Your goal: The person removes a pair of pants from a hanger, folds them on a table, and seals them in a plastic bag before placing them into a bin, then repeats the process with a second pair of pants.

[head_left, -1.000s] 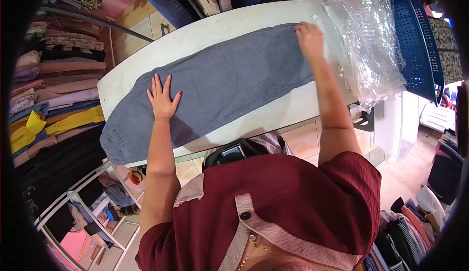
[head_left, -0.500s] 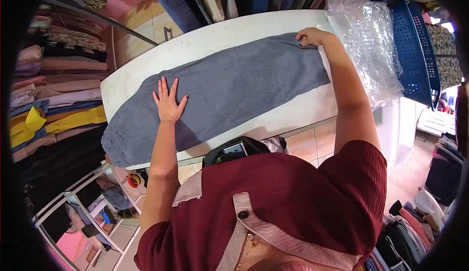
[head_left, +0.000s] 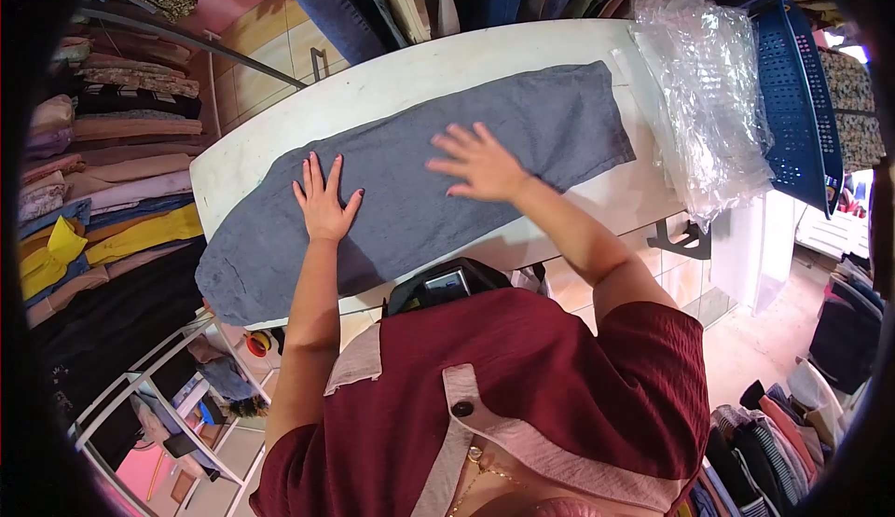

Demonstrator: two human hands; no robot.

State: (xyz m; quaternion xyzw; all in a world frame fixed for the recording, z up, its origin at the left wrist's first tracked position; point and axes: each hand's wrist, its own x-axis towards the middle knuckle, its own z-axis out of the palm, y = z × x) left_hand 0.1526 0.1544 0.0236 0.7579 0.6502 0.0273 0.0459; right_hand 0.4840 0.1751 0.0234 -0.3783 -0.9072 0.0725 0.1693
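Observation:
A long blue-grey garment (head_left: 401,205), folded lengthwise like a pair of trousers, lies flat across a white table (head_left: 373,97). My left hand (head_left: 323,205) rests flat on it left of the middle, fingers spread. Over the garment's middle is my right hand (head_left: 480,165), slightly blurred, with its fingers stretched apart and nothing in them. The garment's straight right end shows fully, and its rounded left end reaches the table's front left edge.
Clear plastic bags (head_left: 704,97) lie at the table's right end, beside a blue perforated basket (head_left: 792,97). Folded clothes (head_left: 140,163) are stacked at left. Jeans (head_left: 322,4) hang behind the table. A white rack (head_left: 177,405) stands at lower left.
My right hand has left the garment's far right corner and moved left over its middle, its fingers now spread. The right end lies straighter. My left hand has stayed in place.

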